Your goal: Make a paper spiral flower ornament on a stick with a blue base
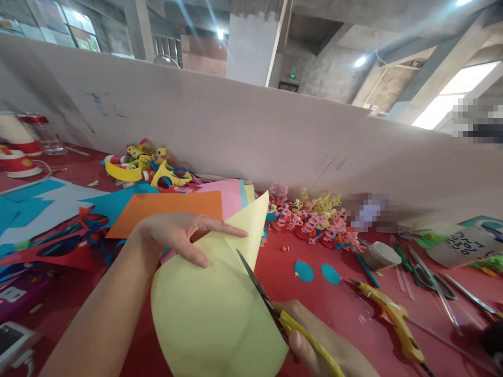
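A pale yellow sheet of paper [212, 309] is held up over the red table, its upper corner rising to a point. My left hand [176, 233] grips its upper left part; the thumb and stretched index finger lie on the front, while the other fingers are mostly hidden. In my right hand [310, 340] are yellow-handled scissors [288, 324], fingers closed round the handles. Their dark blades cross the right part of the sheet, pointing up and left to just below my left index finger. A cut line runs upward from near the tip. The lower blade is mostly hidden.
Orange card [168, 209] and pink paper lie behind the sheet. Curled paper strips [310, 217] are heaped along the white partition [236, 125]. Two blue paper discs [304, 270], a yellow glue gun [396, 319], a tub [380, 255] and green-handled scissors [426, 280] lie right.
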Tool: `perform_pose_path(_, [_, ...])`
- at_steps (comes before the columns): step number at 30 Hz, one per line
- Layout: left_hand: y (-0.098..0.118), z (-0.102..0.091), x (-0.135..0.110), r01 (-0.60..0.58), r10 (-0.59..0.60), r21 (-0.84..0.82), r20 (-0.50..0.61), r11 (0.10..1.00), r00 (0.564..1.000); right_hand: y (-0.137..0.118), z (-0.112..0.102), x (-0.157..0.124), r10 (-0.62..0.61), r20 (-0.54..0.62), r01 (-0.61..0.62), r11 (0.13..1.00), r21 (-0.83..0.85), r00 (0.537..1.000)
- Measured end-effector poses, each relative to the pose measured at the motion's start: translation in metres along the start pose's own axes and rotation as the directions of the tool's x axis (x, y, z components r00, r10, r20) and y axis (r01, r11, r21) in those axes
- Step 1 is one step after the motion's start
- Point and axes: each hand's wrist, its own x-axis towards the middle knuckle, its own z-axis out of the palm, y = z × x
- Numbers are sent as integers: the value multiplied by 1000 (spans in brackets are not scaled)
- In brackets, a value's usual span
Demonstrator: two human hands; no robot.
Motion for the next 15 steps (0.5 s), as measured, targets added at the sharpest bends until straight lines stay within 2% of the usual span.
perform_pose_path(3, [1,0,-1,-5,6,60,-14,998,1000,7,2,1,-23,44,22,1000,11,999])
perform_pose_path(10, [0,-1,-2,-13,16,117,-21,993,1000,-10,0,-4,-1,15,0,997,71,1000])
perform_pose_path(15, [-2,-3,-3,-8,14,165,-34,986,999,-7,3,-1,31,19,-33,994,100,999])
